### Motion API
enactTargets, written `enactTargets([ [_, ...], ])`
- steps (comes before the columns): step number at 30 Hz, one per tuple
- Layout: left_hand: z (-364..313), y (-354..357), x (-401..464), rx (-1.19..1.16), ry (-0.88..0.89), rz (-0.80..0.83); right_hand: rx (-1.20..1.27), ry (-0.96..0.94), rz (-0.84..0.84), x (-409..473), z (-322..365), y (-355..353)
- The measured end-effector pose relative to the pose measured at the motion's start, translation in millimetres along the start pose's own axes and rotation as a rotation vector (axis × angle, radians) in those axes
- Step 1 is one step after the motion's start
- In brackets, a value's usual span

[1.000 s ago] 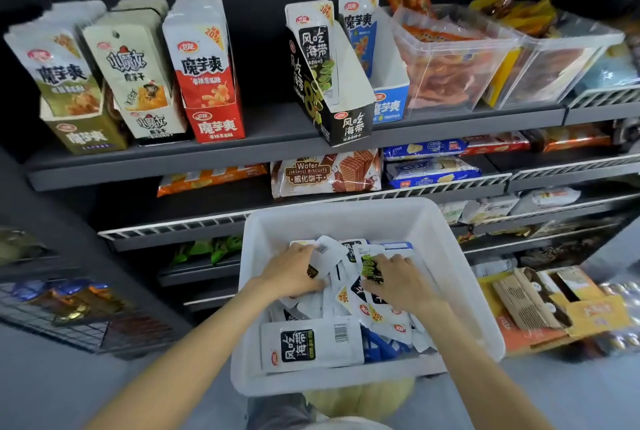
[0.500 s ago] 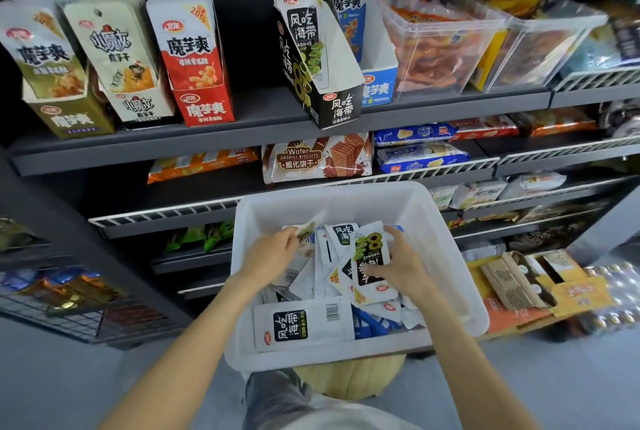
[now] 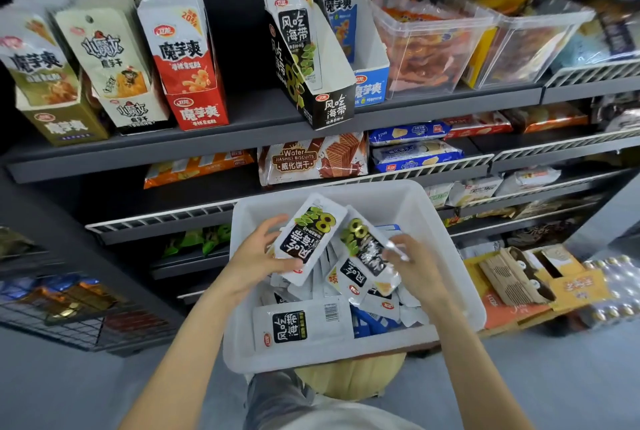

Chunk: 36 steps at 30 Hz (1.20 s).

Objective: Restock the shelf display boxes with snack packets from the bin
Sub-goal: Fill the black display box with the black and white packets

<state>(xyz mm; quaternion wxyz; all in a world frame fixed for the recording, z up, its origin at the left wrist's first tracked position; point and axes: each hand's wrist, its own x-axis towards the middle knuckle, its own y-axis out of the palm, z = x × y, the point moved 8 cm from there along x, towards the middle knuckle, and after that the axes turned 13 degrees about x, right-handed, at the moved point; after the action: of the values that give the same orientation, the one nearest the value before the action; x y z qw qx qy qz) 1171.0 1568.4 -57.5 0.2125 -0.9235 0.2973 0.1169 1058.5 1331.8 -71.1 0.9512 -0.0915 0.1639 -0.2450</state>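
Over the white bin [image 3: 453,256], left hand [image 3: 254,256] holds a 风吃海带 packet [image 3: 306,239]

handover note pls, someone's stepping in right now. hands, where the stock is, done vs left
Left hand: holds one black-and-white seaweed packet above the white bin.
Right hand: grips a second packet of the same kind, blurred.
More packets lie loose in the bin, one large one flat at the near side.
Matching black display box on the top shelf holds one visible upright packet, with room in front.
Done: two packets picked.
Left: place them upright in the black box, then keep feeding from the bin.
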Motion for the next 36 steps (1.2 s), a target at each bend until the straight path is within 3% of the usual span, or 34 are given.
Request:
enactTargets([
  [4, -47, -29, -17, 0.133, 0.157, -0.245, 0.264, -0.027, -0.041, -11, 20, -16],
  [8, -135, -72, -32, 0.066, 0.428, -0.496, 0.411, -0.114, 0.020, -13, 58, -31],
  [12, -220, -100, -37, 0.067, 0.671, -0.616, 0.477, -0.306, -0.129, -15, 113, -51],
  [16, -269, -129, -20, 0.025, 0.794, -0.758, 0.565, -0.431, -0.293, -5, 158, -68],
  [21, -305, -148, 12, 0.239, 0.857, -0.892, 0.740, -0.550, -0.282, 18, 209, -71],
  [26, -324, -138, 49, 0.596, 0.844, -0.895, 0.667, -0.721, -0.279, 36, 255, -64],
  [29, -331, -132, 66, 0.766, 0.906, -0.862, 0.472, -0.781, -0.363, 47, 277, -57],
  [36, -326, -145, 113, 0.776, 0.762, -0.723, -0.122, -1.026, -0.371, 63, 334, -10],
])
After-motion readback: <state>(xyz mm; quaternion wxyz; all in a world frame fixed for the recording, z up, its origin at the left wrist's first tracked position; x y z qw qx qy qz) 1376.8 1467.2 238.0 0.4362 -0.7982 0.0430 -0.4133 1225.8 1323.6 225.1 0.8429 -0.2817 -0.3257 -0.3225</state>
